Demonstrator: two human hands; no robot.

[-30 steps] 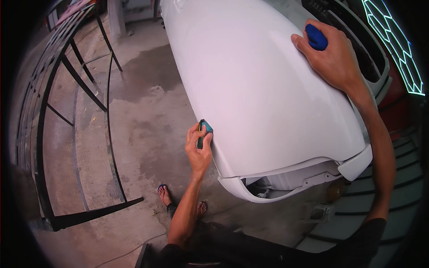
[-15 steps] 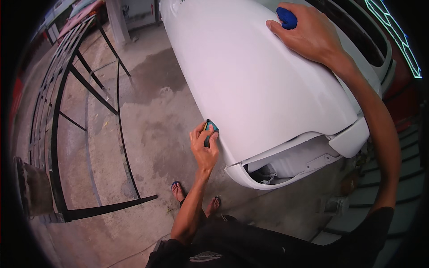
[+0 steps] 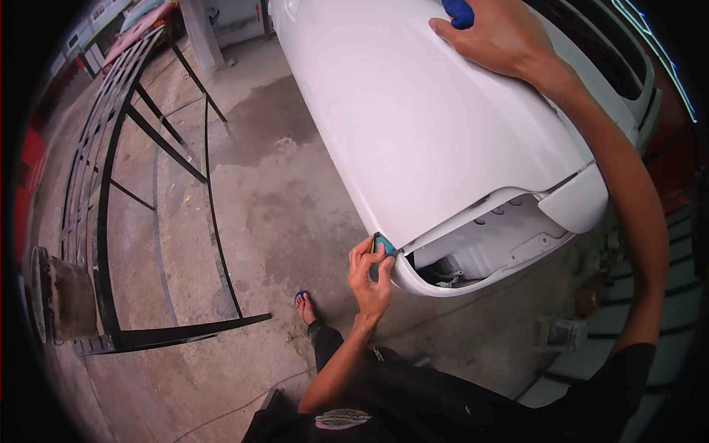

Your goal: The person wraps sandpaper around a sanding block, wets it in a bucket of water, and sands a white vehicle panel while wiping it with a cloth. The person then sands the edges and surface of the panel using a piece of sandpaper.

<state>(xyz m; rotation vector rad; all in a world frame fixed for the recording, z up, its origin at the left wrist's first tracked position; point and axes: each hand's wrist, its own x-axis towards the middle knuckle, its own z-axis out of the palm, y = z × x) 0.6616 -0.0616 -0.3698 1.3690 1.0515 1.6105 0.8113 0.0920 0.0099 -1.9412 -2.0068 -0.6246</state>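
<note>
Filling the middle is a white car body [image 3: 421,125], its broad panel running away from me. At its near end an empty recess [image 3: 509,232] shows bare inner metal and some wiring. My left hand [image 3: 371,288] pinches a small teal pad [image 3: 385,244] with black and yellow parts against the panel's near left corner, beside that recess. Farther off, my right hand [image 3: 509,40] rests on the upper right of the panel. Its fingers curl round a blue, soft-looking wad [image 3: 459,12], partly cut off by the frame's upper edge.
Along the left stands a black metal frame [image 3: 111,199] with a long foot reaching across the concrete floor [image 3: 273,244]. A worn block-like object [image 3: 65,295] is at its near end. On the lower right are a clear container [image 3: 559,334] and pale slatted panels [image 3: 635,325].
My left hand has slid the teal pad along the panel's edge, nearer to me and right, to the corner by the recess. My right hand still holds the blue wad, now higher in view.
</note>
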